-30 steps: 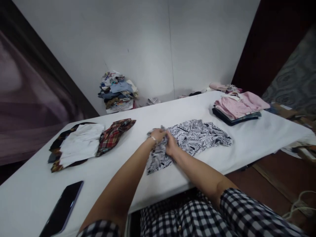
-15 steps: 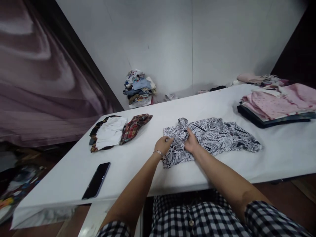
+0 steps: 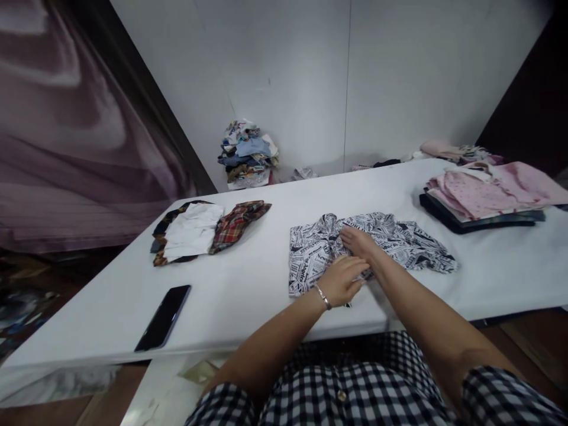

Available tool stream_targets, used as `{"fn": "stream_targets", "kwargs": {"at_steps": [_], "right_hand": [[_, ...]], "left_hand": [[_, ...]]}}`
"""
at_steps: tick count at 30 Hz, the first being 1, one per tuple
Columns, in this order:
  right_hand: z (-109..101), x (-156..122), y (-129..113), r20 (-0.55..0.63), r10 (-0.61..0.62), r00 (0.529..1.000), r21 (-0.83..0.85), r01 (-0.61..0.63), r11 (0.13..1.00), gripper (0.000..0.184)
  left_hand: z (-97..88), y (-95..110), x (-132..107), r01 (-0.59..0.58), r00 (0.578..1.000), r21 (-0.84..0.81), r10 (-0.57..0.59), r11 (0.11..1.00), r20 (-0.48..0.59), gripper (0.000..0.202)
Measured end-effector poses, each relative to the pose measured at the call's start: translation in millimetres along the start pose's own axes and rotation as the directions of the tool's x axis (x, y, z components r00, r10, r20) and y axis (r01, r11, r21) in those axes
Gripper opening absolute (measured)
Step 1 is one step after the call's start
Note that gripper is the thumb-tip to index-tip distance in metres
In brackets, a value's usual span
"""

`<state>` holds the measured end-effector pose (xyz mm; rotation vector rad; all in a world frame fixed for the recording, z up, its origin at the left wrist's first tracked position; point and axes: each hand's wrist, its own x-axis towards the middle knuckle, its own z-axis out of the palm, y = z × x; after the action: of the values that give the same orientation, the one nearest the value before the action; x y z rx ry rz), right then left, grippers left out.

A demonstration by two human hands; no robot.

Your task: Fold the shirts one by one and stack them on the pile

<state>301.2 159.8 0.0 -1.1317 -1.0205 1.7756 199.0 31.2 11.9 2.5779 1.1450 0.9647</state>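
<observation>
A black-and-white newspaper-print shirt [image 3: 310, 254] lies on the white table in front of me, its left part spread smooth and its right part bunched. My right hand [image 3: 358, 242] rests flat on the middle of the shirt, fingers stretched out. Just below it, my left hand [image 3: 344, 280], with a silver bracelet at the wrist, reaches across the shirt's near edge. Its fingers are extended and the thumb stands apart. Both hands are open, and they cover part of the fabric beneath them.
To the left lie a white folded garment [image 3: 190, 229] and a red plaid garment [image 3: 239, 223]. A phone [image 3: 163, 318] sits by the table's [image 3: 248, 284] near edge. A pink garment [image 3: 497, 189] tops a folded stack at right. Clothes [image 3: 248, 155] are heaped behind the table.
My left hand has moved right from the shirt's left edge toward my right hand. The shirt's left part is flatter, and my right hand has flattened from its grip on the fabric.
</observation>
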Motion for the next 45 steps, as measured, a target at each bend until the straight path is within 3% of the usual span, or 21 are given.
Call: {"fn": "stream_targets", "kwargs": {"at_steps": [2,6,8,13,16,18,21,24,27,29,33,36,38,40,42,45], "right_hand": [[-20.2,-9.9,-2.5,-0.040,-0.077,0.996,-0.066,0.075,0.995,0.045],[-52.4,-46.0,3.9,0.007,-0.113,0.994,-0.377,0.108,0.920,0.048],[-58.4,-64.8,11.8,0.095,-0.106,0.990,-0.536,0.141,0.832,0.052],[-44.5,-88.1,29.4,0.242,-0.177,0.954,-0.809,0.299,0.506,0.058],[-32.3,-87.7,33.1,0.261,-0.141,0.955,-0.901,0.293,0.319,0.050],[-28.2,-87.2,32.4,0.287,-0.101,0.953,-0.920,0.303,0.250,0.040],[-25.8,-93.0,26.2,0.355,-0.111,0.928,-0.879,0.372,0.298,0.040],[-20.0,-106.6,18.0,0.405,-0.162,0.900,-0.833,0.437,0.341,0.064],[-6.7,-116.1,17.2,0.429,-0.106,0.897,-0.875,0.442,0.199,0.089],[3.2,-114.0,19.4,0.419,-0.087,0.904,-0.903,0.425,0.063,0.081],[12.8,-91.0,9.7,0.366,-0.152,0.918,-0.928,0.347,-0.139,0.035],[7.8,-70.5,-9.4,0.437,-0.299,0.848,-0.897,0.388,-0.212,0.037],[-0.2,-61.0,-16.4,0.515,-0.340,0.786,-0.854,0.440,-0.276,0.042],[-10.6,-56.6,-13.6,0.551,-0.251,0.796,-0.822,0.464,-0.330,0.042],[-21.8,-56.9,-2.8,0.534,-0.127,0.836,-0.814,0.467,-0.345,0.041],[-36.1,-62.8,15.6,0.498,-0.072,0.864,-0.832,0.453,-0.321,0.041]], "left_hand": [[-5.6,-1.9,-9.3,0.000,0.998,0.051,0.003,0.999,-0.057,0.031],[-28.3,-17.1,-49.5,0.290,0.942,0.135,-0.257,0.947,-0.217,0.027],[-36.8,-22.6,-71.3,0.348,0.932,0.167,-0.322,0.922,-0.164,0.028],[-42.4,-22.7,-97.5,0.248,0.950,0.256,-0.286,0.934,0.123,0.053],[-40.8,-24.6,-95.9,0.250,0.944,0.329,-0.305,0.911,0.127,0.032],[-39.4,-27.5,-91.5,0.285,0.940,0.357,-0.332,0.890,0.076,0.012],[-37.6,-30.0,-80.9,0.410,0.911,0.310,-0.400,0.857,-0.100,0.004],[-36.9,-30.0,-66.9,0.549,0.819,0.174,-0.485,0.818,-0.307,0.007],[-36.2,-31.0,-54.6,0.594,0.769,0.111,-0.523,0.796,-0.367,0.008],[-35.6,-32.5,-50.0,0.590,0.774,0.131,-0.511,0.797,-0.374,0.010],[-36.9,-34.7,-49.5,0.510,0.831,0.223,-0.409,0.831,-0.377,0.009],[-37.5,-33.8,-51.7,0.407,0.896,0.326,-0.304,0.853,-0.324,0.003],[-35.0,-32.6,-53.8,0.317,0.945,0.393,-0.254,0.863,-0.204,0.003],[-30.7,-31.7,-57.2,0.241,0.968,0.433,-0.247,0.869,-0.043,0.009],[-26.5,-31.2,-62.1,0.215,0.958,0.442,-0.277,0.871,0.079,0.014],[-23.4,-30.3,-71.0,0.233,0.944,0.422,-0.308,0.876,0.116,0.018]]}}
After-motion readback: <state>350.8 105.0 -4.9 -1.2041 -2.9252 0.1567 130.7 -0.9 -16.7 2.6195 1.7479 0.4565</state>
